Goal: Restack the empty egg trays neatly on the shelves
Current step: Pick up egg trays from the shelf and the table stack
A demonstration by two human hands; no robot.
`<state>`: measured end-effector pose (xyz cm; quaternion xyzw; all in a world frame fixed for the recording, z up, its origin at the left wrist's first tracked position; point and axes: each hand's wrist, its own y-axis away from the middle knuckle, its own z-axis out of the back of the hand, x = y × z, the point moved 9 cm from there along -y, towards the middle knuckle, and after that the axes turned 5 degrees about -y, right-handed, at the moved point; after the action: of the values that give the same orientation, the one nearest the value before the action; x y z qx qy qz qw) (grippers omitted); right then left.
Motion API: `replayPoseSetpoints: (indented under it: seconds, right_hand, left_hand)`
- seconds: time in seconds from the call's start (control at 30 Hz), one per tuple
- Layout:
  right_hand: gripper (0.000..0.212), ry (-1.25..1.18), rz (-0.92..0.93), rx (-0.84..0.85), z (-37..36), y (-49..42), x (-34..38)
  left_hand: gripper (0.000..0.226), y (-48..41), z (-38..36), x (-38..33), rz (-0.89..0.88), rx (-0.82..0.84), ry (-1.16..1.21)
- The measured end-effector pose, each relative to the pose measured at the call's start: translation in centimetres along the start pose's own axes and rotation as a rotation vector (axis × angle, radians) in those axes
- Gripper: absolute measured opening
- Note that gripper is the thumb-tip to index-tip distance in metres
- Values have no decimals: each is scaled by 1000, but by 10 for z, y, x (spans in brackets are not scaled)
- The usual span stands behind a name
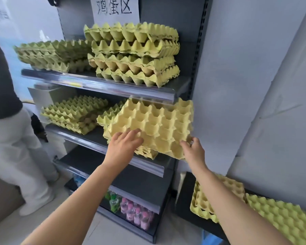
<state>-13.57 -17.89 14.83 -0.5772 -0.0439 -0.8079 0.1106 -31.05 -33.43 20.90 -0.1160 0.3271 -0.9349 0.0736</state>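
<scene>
A yellow egg tray is tilted up at the right end of the middle shelf, over a low pile of trays. My left hand lies on the tray's near-left part with its fingers curled into the cups. My right hand pinches the tray's near-right corner. Further piles sit on the middle shelf at left and on the top shelf at left and right; the right one is uneven.
A person in white trousers stands at the left beside the shelving. More yellow trays lie on a dark low surface at the lower right. Bottles fill the bottom shelf. A paper sign hangs above.
</scene>
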Motion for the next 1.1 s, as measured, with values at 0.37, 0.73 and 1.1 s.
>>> replayPoseSetpoints:
  seconds: [0.37, 0.73, 1.1]
  right_hand:
    - [64, 372, 170, -49, -123, -48, 82]
    - [68, 685, 149, 27, -174, -112, 75]
    - [60, 753, 288, 22, -172, -97, 74]
  left_hand:
    - [32, -25, -59, 150, 277, 45, 53]
    - [27, -62, -146, 198, 389, 208, 181]
    - [18, -57, -144, 183, 279, 180, 112]
